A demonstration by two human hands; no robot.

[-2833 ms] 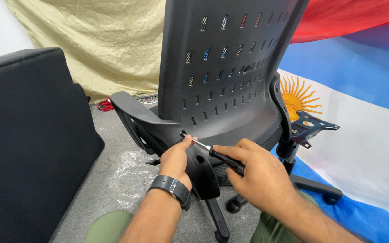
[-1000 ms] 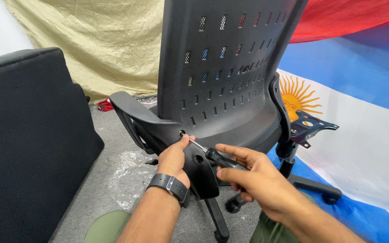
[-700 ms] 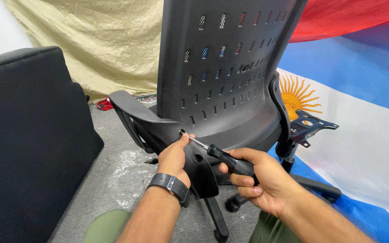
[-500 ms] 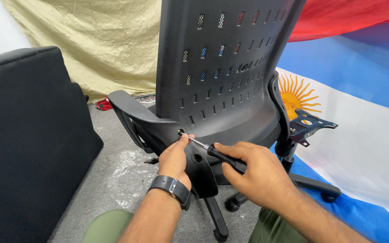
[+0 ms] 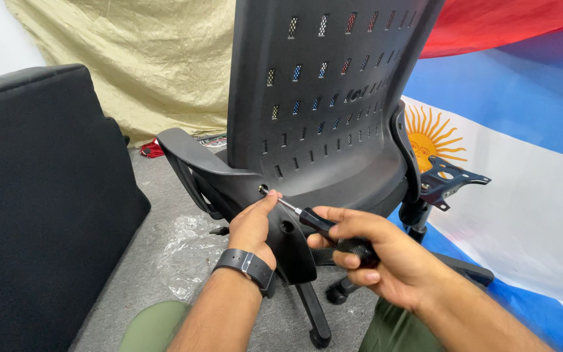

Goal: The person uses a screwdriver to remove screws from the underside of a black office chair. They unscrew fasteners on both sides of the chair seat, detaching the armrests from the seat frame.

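We see a black padded block (image 5: 40, 195) far left of the office chair (image 5: 320, 111), w/ crinkled clear plastic wrap (image 5: 187, 251) on grey carpet betw. them. Our left hand (image 5: 253, 225), fingers loosely curled, steadies the shaft tip at a hole low on the chair's hard, slotted plastic back. Our right hand (image 5: 386, 257) is clenched round the ribbed black screwdriver (image 5: 324, 228) handle. Metal bracket (image 5: 447, 179) sits right of chair, flag cloth (image 5: 522, 169) behind.
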